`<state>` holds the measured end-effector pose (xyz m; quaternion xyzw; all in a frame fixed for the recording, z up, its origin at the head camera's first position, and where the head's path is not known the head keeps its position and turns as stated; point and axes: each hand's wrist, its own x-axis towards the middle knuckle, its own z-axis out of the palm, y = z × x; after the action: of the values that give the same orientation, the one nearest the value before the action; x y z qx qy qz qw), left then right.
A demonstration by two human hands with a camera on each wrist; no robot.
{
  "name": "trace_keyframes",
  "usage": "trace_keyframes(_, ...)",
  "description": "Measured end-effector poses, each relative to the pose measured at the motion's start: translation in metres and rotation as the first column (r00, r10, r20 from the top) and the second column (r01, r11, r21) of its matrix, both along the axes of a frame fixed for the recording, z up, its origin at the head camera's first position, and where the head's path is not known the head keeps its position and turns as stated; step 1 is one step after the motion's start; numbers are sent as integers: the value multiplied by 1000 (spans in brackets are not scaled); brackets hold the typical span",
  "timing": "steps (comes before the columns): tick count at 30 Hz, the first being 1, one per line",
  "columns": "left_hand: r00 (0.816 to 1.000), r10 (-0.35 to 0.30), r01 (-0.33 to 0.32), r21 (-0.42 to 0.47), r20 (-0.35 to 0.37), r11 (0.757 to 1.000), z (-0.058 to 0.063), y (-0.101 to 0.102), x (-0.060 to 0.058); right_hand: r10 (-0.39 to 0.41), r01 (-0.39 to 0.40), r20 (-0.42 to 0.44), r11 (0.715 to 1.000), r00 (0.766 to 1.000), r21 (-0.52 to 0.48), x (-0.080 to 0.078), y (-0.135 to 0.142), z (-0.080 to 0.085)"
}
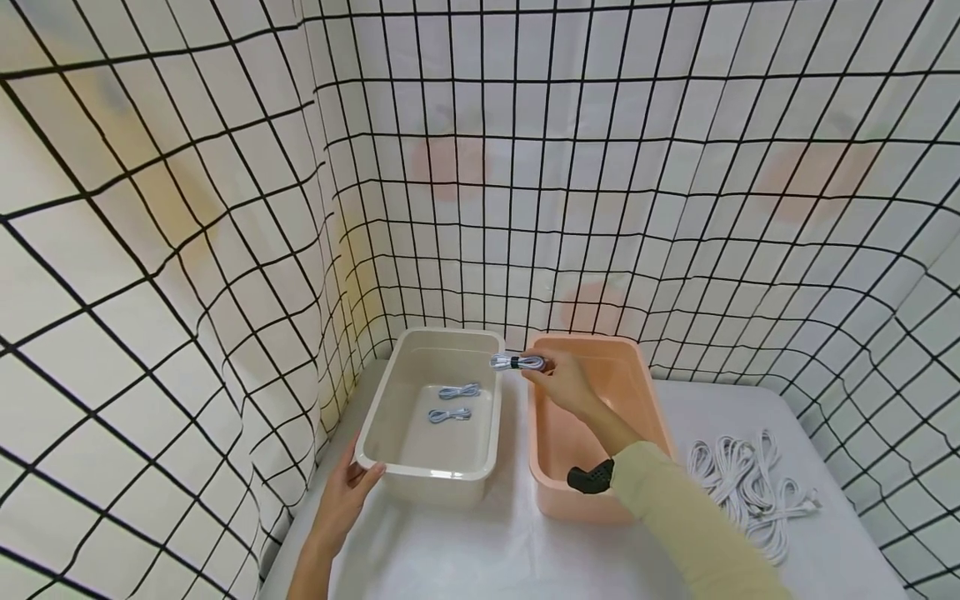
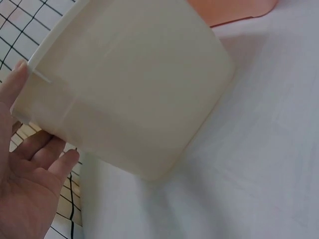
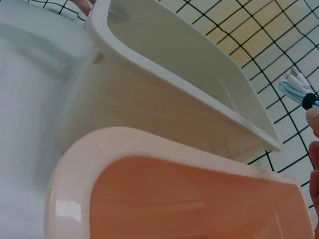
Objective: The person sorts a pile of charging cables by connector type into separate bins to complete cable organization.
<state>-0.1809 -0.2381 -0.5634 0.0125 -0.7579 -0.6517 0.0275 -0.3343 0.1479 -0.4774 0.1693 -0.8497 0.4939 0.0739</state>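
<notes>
My right hand (image 1: 564, 382) pinches a bundled light-blue cable (image 1: 517, 362), fastened with a black strap, above the gap between two basins. In the right wrist view the white plug ends of this cable (image 3: 297, 84) stick out past the fingertips. My left hand (image 1: 351, 493) grips the near left corner of the cream basin (image 1: 427, 471), thumb on the rim and fingers beneath it. On that basin's floor lie two more bundled cables, a rear one (image 1: 459, 391) and a front one (image 1: 449, 415). Under my right forearm stands the peach basin (image 1: 551, 492).
Several loose white cables (image 1: 742, 483) lie in a tangled pile right of the peach basin. A white cloth (image 1: 510, 558) covers the table. Black wire-grid panels (image 1: 517, 200) with pale sheeting behind them enclose the back and both sides.
</notes>
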Motion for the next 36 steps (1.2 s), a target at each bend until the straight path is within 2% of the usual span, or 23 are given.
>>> trace_keyframes(6, 1000, 3, -3, 7, -3, 1000, -1, 0, 1, 2, -2, -3, 1000, 1000, 10, -1, -18, 0)
trace_keyframes(16, 1000, 11, -11, 20, -9, 1000, -1, 1, 0, 40, -40, 14, 999, 999, -33, -15, -58, 0)
trace_keyframes(19, 1000, 3, -3, 29, -9, 1000, -2, 3, 0, 30, -30, 32, 999, 999, -13, -19, -69, 0)
trace_keyframes(22, 1000, -6, 7, 38, -14, 999, -4, 5, -1, 23, -25, 41, 998, 999, 56, -24, -77, -1)
trace_keyframes(27, 1000, -7, 8, 46, -27, 999, -4, 7, -1, 31, -32, 10, 987, 999, 155, -29, -79, -2)
trace_keyframes(33, 1000, 25, -25, 22, -7, 999, -3, 2, 2, 26, -30, 30, 988, 999, 152, -30, -72, -2)
trace_keyframes(36, 1000, 17, -17, 24, -15, 1000, -3, 0, 1, 17, -24, 45, 989, 999, 149, -31, -70, 0)
